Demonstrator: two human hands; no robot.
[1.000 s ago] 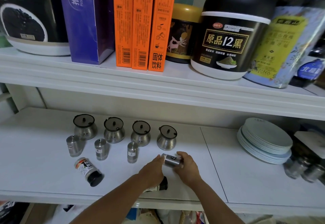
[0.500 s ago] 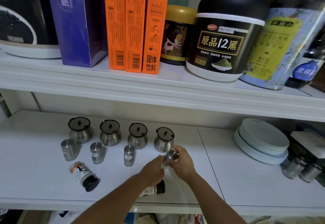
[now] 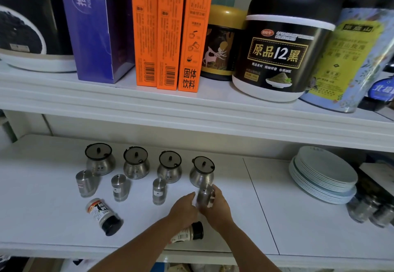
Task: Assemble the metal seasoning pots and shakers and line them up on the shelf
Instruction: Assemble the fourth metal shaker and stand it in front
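Note:
Several lidded metal seasoning pots stand in a row on the lower shelf (image 3: pixel 245 224), from the leftmost pot (image 3: pixel 99 159) to the rightmost pot (image 3: pixel 202 171). In front of them three metal shakers stand upright: a left shaker (image 3: pixel 85 183), a middle shaker (image 3: pixel 119 187) and a right shaker (image 3: pixel 158 190). My right hand (image 3: pixel 217 206) grips a fourth metal shaker (image 3: pixel 204 194), upright just in front of the rightmost pot. My left hand (image 3: pixel 184 207) is next to it, its fingers at the shaker's base.
Two black-capped spice bottles lie on the shelf: one at the left (image 3: pixel 103 216), one under my left wrist (image 3: pixel 190 232). A stack of pale plates (image 3: pixel 324 175) and more metal shakers (image 3: pixel 371 210) sit at the right. Boxes and tins fill the upper shelf.
The shaker, held sideways between both hands a second ago, has been turned upright and carried back toward the rightmost pot. My left hand has slipped down to its base.

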